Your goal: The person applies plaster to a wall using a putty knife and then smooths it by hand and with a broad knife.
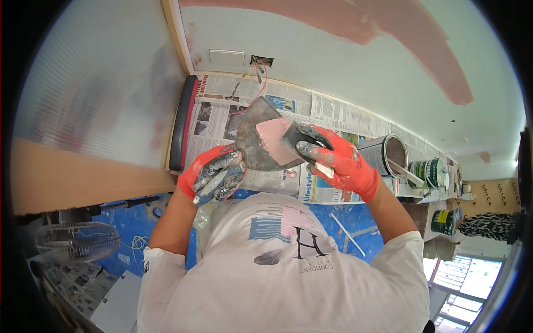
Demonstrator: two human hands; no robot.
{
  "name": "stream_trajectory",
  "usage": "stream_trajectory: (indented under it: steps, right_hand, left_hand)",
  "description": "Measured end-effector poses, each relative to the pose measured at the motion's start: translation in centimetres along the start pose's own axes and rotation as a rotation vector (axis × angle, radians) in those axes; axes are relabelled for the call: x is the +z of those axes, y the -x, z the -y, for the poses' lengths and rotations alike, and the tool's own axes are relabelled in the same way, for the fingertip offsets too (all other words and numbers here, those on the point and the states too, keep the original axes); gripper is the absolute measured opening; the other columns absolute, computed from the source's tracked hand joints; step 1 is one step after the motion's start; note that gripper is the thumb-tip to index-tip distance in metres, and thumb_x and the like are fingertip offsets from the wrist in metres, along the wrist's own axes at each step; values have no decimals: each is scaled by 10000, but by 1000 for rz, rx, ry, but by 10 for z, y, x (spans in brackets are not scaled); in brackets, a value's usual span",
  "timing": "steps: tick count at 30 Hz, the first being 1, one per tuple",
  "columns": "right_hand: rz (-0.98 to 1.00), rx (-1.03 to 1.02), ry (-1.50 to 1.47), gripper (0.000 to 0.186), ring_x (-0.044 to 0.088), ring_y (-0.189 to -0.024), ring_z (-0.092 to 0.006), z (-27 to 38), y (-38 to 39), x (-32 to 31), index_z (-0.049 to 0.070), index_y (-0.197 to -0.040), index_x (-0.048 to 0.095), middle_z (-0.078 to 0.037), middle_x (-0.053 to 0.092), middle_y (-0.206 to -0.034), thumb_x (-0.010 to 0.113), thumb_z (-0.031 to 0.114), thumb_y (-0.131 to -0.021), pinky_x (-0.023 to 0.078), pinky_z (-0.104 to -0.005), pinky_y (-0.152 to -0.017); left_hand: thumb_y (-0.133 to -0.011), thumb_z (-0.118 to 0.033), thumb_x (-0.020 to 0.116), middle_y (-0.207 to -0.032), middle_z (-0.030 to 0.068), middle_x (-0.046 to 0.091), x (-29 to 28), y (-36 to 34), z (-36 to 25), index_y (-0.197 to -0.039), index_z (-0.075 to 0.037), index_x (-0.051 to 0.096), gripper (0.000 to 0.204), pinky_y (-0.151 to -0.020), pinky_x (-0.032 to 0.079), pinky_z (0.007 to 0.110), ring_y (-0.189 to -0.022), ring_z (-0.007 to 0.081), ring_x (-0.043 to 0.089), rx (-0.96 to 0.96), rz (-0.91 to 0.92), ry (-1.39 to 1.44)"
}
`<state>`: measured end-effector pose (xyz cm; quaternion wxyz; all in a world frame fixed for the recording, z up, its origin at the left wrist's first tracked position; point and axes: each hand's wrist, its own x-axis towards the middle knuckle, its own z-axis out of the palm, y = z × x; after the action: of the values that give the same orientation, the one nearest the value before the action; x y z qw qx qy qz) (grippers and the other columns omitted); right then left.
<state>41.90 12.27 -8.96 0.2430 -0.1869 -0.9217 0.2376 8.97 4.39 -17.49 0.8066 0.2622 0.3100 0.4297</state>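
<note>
My left hand (217, 173), in a red glove with a dark, filler-smeared palm, is closed around the handle of a wide putty knife (251, 133). Its broad grey blade is held up in front of my chest. A patch of pink filler (271, 136) lies on that blade. My right hand (345, 162), gloved the same way, grips a smaller putty knife (289, 145). The dark blade of this one rests on or just over the wide blade, at the filler's right edge. Fingers cover most of both handles.
Newspaper (219, 119) covers the surface beyond my hands. A grey wall (344, 66) with pink filler strokes rises behind it, with loose wires (260, 69) at an open socket box. An open can (383, 154) and a green tub (430, 173) stand right. A fan (78, 241) is at left.
</note>
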Motion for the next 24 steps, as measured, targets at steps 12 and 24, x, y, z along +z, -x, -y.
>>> stream_trajectory:
  steps: [12, 24]
  right_hand:
    - [140, -140, 0, 752, 468, -1312, -471, -49, 50, -22, 154, -1350, 590, -244, 466, -1450, 639, -111, -648, 444, -497, -1041]
    - [-288, 153, -29, 564, 520, -1255, -428, -98, 137, 45, -18, -1425, 470, -255, 498, -1413, 592, 30, -877, 421, -459, -1055]
  left_hand:
    - [-977, -258, 569, -722, 102, 606, 79, 21, 55, -1076, 6, 570, 282, -417, 441, 308, -500, 184, 562, 89, -147, 14]
    - [-978, -308, 556, -788, 114, 637, 87, 15, 97, -1116, -18, 573, 322, -479, 493, 323, -554, 195, 599, 205, -338, -141]
